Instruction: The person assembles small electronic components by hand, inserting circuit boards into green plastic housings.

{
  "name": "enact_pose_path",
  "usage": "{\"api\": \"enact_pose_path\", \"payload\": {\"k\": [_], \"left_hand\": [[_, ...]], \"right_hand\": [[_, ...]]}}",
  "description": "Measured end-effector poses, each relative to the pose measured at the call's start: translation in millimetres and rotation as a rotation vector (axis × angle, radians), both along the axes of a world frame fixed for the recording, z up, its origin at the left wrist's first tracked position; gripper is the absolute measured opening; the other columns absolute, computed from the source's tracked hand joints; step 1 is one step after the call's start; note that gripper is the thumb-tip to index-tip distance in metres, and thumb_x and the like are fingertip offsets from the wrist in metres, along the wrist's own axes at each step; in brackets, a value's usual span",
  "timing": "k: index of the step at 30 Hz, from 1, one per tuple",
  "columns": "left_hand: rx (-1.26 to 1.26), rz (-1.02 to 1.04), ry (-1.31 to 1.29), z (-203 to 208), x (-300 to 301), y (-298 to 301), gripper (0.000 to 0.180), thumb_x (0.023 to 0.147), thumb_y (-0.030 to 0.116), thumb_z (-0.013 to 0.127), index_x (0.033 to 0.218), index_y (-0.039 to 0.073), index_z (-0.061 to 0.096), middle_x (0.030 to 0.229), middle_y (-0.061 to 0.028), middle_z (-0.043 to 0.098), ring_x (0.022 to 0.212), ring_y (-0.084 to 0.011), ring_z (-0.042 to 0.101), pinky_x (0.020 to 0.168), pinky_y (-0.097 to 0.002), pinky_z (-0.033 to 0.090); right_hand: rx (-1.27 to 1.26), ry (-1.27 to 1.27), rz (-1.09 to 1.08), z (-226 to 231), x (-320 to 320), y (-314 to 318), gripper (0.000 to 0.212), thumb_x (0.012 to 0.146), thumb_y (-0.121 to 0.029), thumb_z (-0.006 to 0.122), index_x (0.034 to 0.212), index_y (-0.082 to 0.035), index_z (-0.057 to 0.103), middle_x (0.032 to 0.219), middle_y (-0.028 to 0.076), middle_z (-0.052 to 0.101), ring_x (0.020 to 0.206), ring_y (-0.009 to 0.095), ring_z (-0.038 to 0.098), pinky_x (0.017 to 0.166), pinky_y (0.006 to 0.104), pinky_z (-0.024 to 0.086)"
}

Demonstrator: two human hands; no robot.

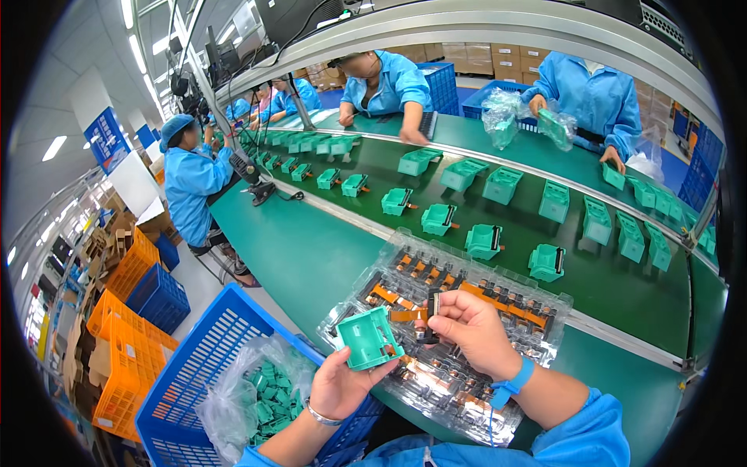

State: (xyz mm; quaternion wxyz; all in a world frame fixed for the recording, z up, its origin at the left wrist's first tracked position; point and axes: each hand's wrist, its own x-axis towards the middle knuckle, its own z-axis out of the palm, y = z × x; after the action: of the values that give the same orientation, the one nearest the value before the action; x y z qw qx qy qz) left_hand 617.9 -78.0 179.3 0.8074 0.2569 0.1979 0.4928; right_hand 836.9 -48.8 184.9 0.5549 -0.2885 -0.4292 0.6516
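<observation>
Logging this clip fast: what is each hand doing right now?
Left hand: closed on a green plastic housing.
Right hand: closed, pinching a small dark part with an orange strip over the clear tray.

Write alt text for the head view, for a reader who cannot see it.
A person's left hand holds a green plastic housing while the right hand pinches a small dark part over a clear tray of orange-and-black components. Beyond runs a green conveyor carrying more housings, with workers in blue smocks alongside; a blue crate sits lower left.
</observation>
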Motion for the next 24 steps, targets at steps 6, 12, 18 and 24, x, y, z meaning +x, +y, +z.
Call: {"api": "enact_pose_path", "payload": {"k": [6,12,18,24], "left_hand": [[0.091,0.243,0.252,-10,4,-4,0.043,0.09,0.015,0.053,0.129,0.0,0.041,0.125,-0.0139,0.052,0.117,-0.0257,0.049,0.102,-0.0447,0.036],[0.18,0.44,0.363,-31,6,-7,0.039,0.083,0.0,0.063,0.118,0.0,0.047,0.112,-0.0094,0.059,0.105,-0.0181,0.055,0.092,-0.0335,0.043],[0.197,0.489,0.455,-31,14,-10,0.031,0.08,-0.004,0.065,0.106,-0.001,0.048,0.108,-0.0124,0.059,0.1,-0.0171,0.057,0.089,-0.0312,0.046],[0.252,0.469,0.498,-31,19,-15,0.031,0.08,-0.005,0.065,0.104,0.0,0.046,0.106,-0.012,0.059,0.098,-0.0172,0.058,0.088,-0.0309,0.047]], "right_hand": [[0.192,-0.09,-0.155,-1,2,-14,0.023,0.082,-0.002,0.066,0.102,0.002,0.056,0.092,0.003,0.06,0.079,0.007,0.057,0.068,0.0201,0.048],[0.39,-0.321,-0.221,7,2,-22,0.024,0.076,-0.003,0.071,0.097,0.003,0.06,0.082,0.004,0.057,0.071,0.008,0.056,0.062,0.0211,0.047],[0.532,-0.536,-0.265,4,2,-21,0.024,0.076,-0.005,0.07,0.097,0.002,0.06,0.079,0.006,0.057,0.066,0.011,0.056,0.057,0.0232,0.047],[0.441,-0.64,-0.213,2,3,-21,0.02,0.076,-0.003,0.07,0.092,0.001,0.06,0.081,0.004,0.057,0.069,0.007,0.054,0.058,0.0206,0.045]]}}
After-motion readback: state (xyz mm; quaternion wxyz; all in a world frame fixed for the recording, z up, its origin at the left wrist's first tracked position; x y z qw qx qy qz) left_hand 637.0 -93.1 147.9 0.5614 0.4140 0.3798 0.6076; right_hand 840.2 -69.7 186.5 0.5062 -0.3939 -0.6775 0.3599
